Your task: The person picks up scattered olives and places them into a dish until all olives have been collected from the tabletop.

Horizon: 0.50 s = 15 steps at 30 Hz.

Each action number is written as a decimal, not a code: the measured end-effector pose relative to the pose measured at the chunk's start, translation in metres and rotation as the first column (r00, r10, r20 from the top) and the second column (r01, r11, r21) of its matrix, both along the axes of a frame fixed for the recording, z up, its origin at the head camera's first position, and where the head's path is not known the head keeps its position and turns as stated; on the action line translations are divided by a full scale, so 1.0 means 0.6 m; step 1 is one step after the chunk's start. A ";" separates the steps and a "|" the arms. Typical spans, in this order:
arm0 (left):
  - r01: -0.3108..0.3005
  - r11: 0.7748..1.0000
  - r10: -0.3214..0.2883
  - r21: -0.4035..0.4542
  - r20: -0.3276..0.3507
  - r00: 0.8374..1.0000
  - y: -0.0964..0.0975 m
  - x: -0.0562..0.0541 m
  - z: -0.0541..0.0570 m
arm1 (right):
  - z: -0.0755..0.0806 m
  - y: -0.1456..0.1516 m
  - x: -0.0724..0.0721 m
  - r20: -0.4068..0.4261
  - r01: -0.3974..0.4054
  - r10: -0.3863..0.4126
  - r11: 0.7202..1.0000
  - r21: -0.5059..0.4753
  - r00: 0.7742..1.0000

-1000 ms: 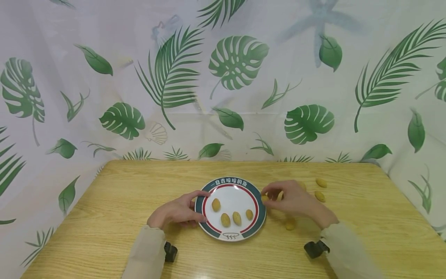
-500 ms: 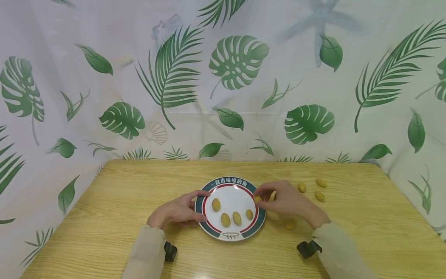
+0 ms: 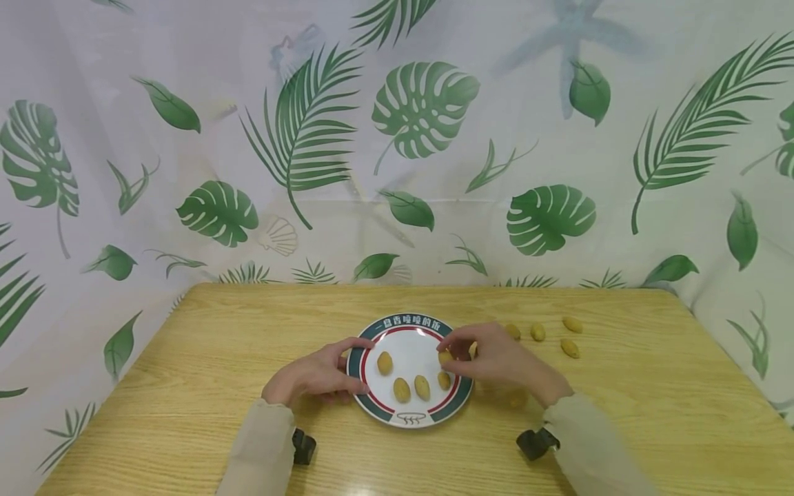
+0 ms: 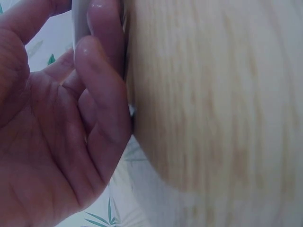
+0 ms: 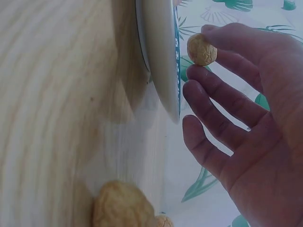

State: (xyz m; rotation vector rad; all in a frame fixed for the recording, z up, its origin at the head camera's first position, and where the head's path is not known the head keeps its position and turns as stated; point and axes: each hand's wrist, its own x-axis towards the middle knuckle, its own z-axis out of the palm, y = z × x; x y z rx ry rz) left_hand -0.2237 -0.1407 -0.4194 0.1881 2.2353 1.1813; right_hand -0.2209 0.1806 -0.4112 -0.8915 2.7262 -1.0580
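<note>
A round white plate [image 3: 455, 401] with a dark teal rim and a red ring lies mid-table in the head view. My left hand [image 3: 318, 374] grips its left edge, thumb on the rim. In the left wrist view, fingers [image 4: 102, 71] of that hand curl against the plate's edge. Over the plate's right part, my right hand [image 3: 496, 358] pinches a wrinkled, oval, yellow-brown nut-like piece [image 5: 202, 49] between thumb and fingertips. Several similar pieces [image 3: 401, 390] lie on the plate's white middle.
To the right of the plate, several more nut-like pieces [image 3: 570, 348] lie on the wooden table [image 3: 186, 413], some partly hidden by my right hand. A leaf-print sheet [image 3: 459, 234] hangs behind the table's far edge.
My right hand has moved left with the pinched piece, from the plate's right rim to over its white middle. Pieces behind that hand have come into view. My left hand stays put.
</note>
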 end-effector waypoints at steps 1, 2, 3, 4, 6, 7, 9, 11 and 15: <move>0.000 1.000 0.000 0.002 0.001 1.000 0.000 0.000 0.000 | 0.000 -0.002 -0.001 0.006 0.002 -0.002 1.000 0.002 1.000; 0.000 1.000 0.000 0.003 0.002 1.000 0.000 0.000 0.000 | -0.001 -0.003 -0.001 0.004 -0.006 0.006 1.000 0.002 1.000; 0.001 1.000 -0.001 0.003 0.002 1.000 0.000 0.000 0.000 | -0.002 -0.005 -0.002 0.007 -0.004 0.004 1.000 0.002 1.000; 0.001 1.000 -0.001 0.004 0.003 1.000 0.000 0.000 0.000 | -0.003 -0.006 -0.002 0.006 -0.007 0.007 1.000 0.002 1.000; 0.003 1.000 -0.003 0.006 0.002 1.000 0.000 0.000 -0.001 | -0.004 -0.009 -0.003 0.002 -0.014 0.014 1.000 0.003 1.000; 0.003 1.000 -0.003 0.006 0.002 1.000 0.000 0.000 -0.001 | -0.005 -0.010 -0.003 0.002 -0.018 0.018 1.000 0.004 1.000; 0.006 1.000 -0.006 0.006 0.000 1.000 0.000 0.000 -0.001 | -0.006 -0.013 -0.004 -0.001 -0.020 0.020 1.000 0.009 1.000; 0.008 1.000 -0.008 0.006 -0.004 1.000 0.000 0.000 -0.001 | -0.007 -0.015 -0.004 -0.001 -0.027 0.027 1.000 0.010 1.000; 0.010 1.000 -0.010 0.004 -0.010 1.000 0.000 0.000 -0.001 | -0.008 -0.018 -0.003 -0.003 -0.040 0.040 0.999 0.013 0.999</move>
